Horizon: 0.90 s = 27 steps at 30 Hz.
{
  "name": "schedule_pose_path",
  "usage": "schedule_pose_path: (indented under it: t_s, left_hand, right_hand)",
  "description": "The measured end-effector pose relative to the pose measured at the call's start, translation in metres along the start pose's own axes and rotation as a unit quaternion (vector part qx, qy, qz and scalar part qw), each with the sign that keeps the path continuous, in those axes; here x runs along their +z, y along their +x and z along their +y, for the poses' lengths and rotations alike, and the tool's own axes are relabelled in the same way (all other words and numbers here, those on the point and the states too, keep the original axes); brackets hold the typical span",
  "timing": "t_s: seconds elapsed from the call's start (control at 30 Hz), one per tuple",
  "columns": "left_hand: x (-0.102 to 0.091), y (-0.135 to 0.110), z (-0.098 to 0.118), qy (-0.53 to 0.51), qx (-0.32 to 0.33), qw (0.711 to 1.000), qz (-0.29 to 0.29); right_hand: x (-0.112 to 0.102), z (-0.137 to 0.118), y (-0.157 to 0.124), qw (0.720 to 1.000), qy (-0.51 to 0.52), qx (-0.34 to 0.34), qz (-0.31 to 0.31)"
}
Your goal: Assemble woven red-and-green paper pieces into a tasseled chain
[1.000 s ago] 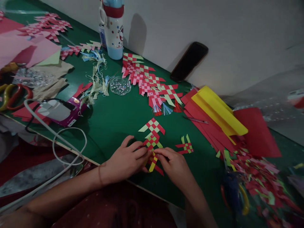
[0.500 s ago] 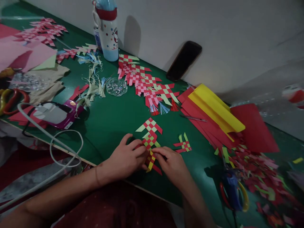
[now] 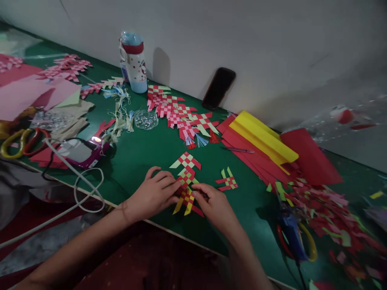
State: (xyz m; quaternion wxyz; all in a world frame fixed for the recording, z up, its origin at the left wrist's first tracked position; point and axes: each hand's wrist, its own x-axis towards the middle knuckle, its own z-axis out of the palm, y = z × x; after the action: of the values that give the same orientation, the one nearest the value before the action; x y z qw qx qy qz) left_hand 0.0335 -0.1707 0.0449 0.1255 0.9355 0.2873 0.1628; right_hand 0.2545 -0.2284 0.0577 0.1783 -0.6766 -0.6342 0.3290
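Note:
A red and yellow woven paper fish [image 3: 186,197] lies between my hands near the table's front edge, its yellow tails pointing toward me. My left hand [image 3: 155,193] is closed on its left side, the thumb and fingertips at its upper edge. On the right, my right hand [image 3: 215,201] pinches the fish's edge between thumb and finger. Just beyond my fingertips are a red and green woven fish [image 3: 186,177], partly covered, and another red and green fish [image 3: 186,160] above it. A third red and green fish [image 3: 229,183] lies apart to the right.
Scissors [image 3: 293,235] and a heap of paper scraps [image 3: 329,213] lie at right, beside yellow paper [image 3: 263,135]. A phone [image 3: 219,88] leans on the wall. Finished fish [image 3: 178,112], a bead dish [image 3: 146,119], a bottle [image 3: 137,64] and a purple glue gun-like device with cable [image 3: 86,153] sit farther left.
More of the red and yellow fish shows, with both yellow tails now visible below my fingers. My view has tilted up slightly. Both hands remain at the fish.

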Motion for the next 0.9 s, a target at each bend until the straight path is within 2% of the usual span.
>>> schedule_pose_path:
  t_s: [0.1,0.2,0.33,0.4,0.53,0.67,0.9]
  left_hand:
    - [-0.003,-0.006,-0.002,0.024,-0.046,0.998,0.034]
    - [0.003,-0.017,-0.003,0.049,-0.058,0.996,0.039]
    - [0.014,-0.031,-0.002,0.063,-0.057,0.995,0.049]
    - [0.017,-0.035,-0.001,0.064,-0.056,0.995,0.060]
    - [0.017,-0.040,0.002,0.066,-0.060,0.993,0.078]
    - [0.014,-0.041,0.006,0.051,-0.050,0.994,0.087]
    - [0.005,-0.032,0.019,0.023,-0.020,0.996,0.085]
  right_hand:
    - [-0.009,0.005,-0.007,0.999,-0.011,-0.015,0.035]
    - [-0.026,0.022,-0.016,0.992,-0.027,-0.012,0.121]
    - [-0.050,0.057,-0.022,0.968,-0.073,0.041,0.239]
    - [-0.056,0.073,-0.020,0.955,-0.104,0.077,0.268]
    - [-0.057,0.090,-0.010,0.954,-0.143,0.102,0.242]
    - [-0.052,0.091,-0.001,0.956,-0.170,0.088,0.222]
    - [-0.051,0.091,0.002,0.962,-0.142,0.082,0.218]
